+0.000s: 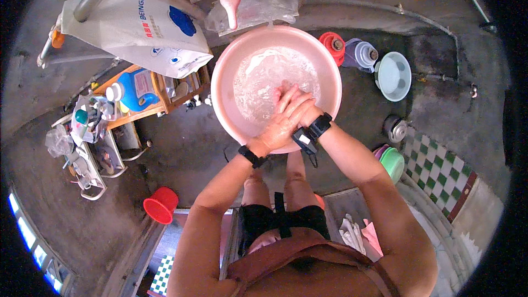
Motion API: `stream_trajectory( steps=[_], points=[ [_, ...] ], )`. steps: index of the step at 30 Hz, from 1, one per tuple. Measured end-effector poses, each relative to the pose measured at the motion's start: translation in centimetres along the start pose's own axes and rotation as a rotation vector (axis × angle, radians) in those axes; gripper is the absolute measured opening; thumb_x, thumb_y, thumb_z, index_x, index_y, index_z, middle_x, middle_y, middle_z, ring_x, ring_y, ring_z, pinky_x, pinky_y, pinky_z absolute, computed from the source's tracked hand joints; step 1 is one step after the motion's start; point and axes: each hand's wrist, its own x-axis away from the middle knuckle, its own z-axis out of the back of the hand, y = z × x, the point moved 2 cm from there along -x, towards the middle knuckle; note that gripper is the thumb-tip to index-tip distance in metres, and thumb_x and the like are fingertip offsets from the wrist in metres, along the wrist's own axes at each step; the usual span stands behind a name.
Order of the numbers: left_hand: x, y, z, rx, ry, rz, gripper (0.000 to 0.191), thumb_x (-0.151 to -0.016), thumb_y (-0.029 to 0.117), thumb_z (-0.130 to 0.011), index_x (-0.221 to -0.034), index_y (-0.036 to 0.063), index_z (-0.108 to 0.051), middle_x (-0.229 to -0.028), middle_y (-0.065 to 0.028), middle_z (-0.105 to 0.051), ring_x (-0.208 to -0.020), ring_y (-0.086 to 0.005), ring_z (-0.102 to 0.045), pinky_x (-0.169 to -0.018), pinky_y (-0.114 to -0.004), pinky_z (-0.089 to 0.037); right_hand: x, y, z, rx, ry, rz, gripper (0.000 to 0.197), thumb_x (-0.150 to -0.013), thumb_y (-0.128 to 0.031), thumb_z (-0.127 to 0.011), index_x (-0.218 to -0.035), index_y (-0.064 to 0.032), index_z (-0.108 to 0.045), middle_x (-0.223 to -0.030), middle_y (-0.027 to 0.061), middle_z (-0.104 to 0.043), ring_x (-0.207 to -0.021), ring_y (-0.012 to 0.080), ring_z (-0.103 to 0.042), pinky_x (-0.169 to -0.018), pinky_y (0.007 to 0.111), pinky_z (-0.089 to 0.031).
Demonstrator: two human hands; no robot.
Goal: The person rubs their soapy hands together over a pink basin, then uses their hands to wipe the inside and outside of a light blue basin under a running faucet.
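My left hand (281, 126) and my right hand (308, 111) are pressed together over a large pink plastic basin (226, 105). Their wet fingers overlap, and some look interlaced. Whether anything sits between the palms is hidden. Soapy water (264, 72) with white foam and small bubbles fills the bottom of the basin. The fingertips reach over the water, while both wrists are near the rim closest to me. Each wrist wears a black band, and a small black device (304, 140) hangs by the right one.
A wooden shelf (132, 120) at left bears a blue detergent jug (134, 90); a white bag (136, 29) hangs above. Red (331, 47) and pale blue (363, 55) thermos flasks and a light basin (393, 76) stand right. A red bucket (161, 206) is lower left.
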Motion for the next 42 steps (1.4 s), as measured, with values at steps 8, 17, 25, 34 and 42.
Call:
stream_trajectory(
  steps=[8, 17, 25, 34, 42],
  points=[
    [-1.7, -0.2, 1.8, -0.264, -0.157, -0.153, 0.039, -0.062, 0.011, -0.069, -0.101, 0.0122, -0.066, -0.101, -0.0056, -0.064, -0.106, -0.0274, -0.059, -0.092, -0.047, -0.045, -0.6, -7.7, -0.4, -0.476, -0.241, -0.349, 0.052, -0.1, -0.036, -0.049, -0.142, -0.006, -0.042, -0.139, 0.0179, -0.046, -0.135, 0.0288, -0.04, -0.116, 0.037, -0.03],
    [-1.1, -1.7, 2.3, -0.106, -0.223, -0.117, 0.045, -0.058, 0.02, -0.075, -0.102, 0.0143, -0.068, -0.1, -0.0071, -0.068, -0.1, -0.0291, -0.062, -0.096, -0.044, -0.044, -1.3, -17.6, 0.7, 0.829, -0.232, 0.137, 0.063, -0.096, -0.032, -0.053, -0.149, -0.0029, -0.034, -0.155, 0.0196, -0.034, -0.148, 0.0303, -0.027, -0.119, 0.04, -0.025],
    [1.1, -10.9, 0.1, -0.344, -0.074, 0.213, 0.04, -0.071, 0.012, -0.071, -0.111, 0.0074, -0.067, -0.111, -0.0165, -0.066, -0.112, -0.0347, -0.058, -0.1, -0.047, -0.042, 2.7, -13.6, 3.1, 0.289, -0.011, -0.028, 0.062, -0.091, -0.009, -0.061, -0.148, -0.0063, -0.039, -0.143, 0.0206, -0.049, -0.13, 0.0371, -0.05, -0.109, 0.043, -0.04],
    [4.8, -13.1, -8.4, 1.345, 0.304, 1.226, 0.021, -0.098, 0.02, -0.058, -0.109, 0.0045, -0.065, -0.101, -0.0103, -0.07, -0.091, -0.0287, -0.067, -0.077, -0.037, -0.056, 3.0, -5.2, 3.5, -0.897, 0.353, -0.926, 0.071, -0.102, -0.058, -0.037, -0.134, 0.0035, -0.053, -0.129, 0.0161, -0.062, -0.119, 0.0265, -0.057, -0.104, 0.039, -0.044],
    [0.4, -1.3, -3.8, 2.207, 0.613, 0.913, 0.018, -0.104, 0.024, -0.05, -0.098, 0.0106, -0.06, -0.092, -0.0019, -0.063, -0.083, -0.0149, -0.061, -0.076, -0.029, -0.054, 0.0, -12.8, 2.8, -1.401, 0.119, -0.725, 0.047, -0.103, -0.04, -0.044, -0.103, 0.0016, -0.066, -0.102, 0.0143, -0.069, -0.095, 0.0282, -0.065, -0.093, 0.039, -0.051]
  ],
)
